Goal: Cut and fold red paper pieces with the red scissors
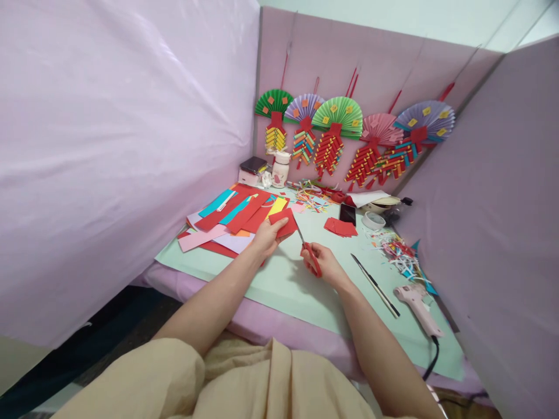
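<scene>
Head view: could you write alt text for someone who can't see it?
A person's left hand holds red paper while the right hand holds scissors at its edge, over a pale green table. Coloured sheets lie to the left; a phone, tape and a glue gun lie to the right. Behind, five paper fans hang against a pink panel.
</scene>
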The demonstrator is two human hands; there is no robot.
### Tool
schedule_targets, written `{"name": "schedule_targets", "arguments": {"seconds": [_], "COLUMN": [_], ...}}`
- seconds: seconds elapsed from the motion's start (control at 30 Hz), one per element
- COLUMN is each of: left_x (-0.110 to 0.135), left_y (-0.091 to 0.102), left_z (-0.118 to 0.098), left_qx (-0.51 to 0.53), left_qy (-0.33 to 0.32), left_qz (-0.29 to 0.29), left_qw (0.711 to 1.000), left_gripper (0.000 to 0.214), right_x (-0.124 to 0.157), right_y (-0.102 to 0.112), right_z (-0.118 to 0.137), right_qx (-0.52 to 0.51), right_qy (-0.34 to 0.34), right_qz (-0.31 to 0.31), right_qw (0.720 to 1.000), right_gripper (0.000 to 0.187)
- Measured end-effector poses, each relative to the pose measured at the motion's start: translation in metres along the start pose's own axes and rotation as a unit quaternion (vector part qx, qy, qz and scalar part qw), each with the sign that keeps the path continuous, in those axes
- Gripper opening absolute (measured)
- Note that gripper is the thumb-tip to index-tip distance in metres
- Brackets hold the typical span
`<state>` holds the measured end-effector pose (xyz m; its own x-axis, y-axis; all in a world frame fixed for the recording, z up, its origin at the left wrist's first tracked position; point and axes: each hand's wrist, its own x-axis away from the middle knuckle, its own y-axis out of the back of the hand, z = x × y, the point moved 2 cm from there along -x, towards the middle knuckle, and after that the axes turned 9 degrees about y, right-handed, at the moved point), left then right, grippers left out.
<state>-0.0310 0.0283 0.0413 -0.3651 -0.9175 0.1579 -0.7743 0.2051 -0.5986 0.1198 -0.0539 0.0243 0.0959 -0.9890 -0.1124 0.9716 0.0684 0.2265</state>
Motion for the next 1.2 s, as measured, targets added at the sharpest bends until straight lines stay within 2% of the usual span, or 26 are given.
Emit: {"name": "schedule_targets", "arguments": {"seconds": [0.37,0.63,1.2], "left_x": [-0.004,-0.004,-0.007], "left_y": [-0.001,-0.001,0.002], "left_z": [0.013,0.013,0.015], "left_qx": [-0.022,-0.027,-0.031], "left_qy": [0.023,0.027,0.026], "left_qz": [0.01,0.006,0.019], "left_qw": [0.999,0.999,0.999], "left_gripper": [0.027,0.022,0.028], "right_x": [-0.001,-0.002,-0.001], "right_y": [0.001,0.001,-0.001], "right_z": [-0.004,-0.008,-0.005], "right_qx": [-0.007,-0.001,0.007], "right_qy": [0.002,0.0,-0.003], "right_qz": [0.012,-0.01,-0.03], "right_qw": [1.0,1.0,1.0], "right_gripper": [0.04,0.04,0.036]}}
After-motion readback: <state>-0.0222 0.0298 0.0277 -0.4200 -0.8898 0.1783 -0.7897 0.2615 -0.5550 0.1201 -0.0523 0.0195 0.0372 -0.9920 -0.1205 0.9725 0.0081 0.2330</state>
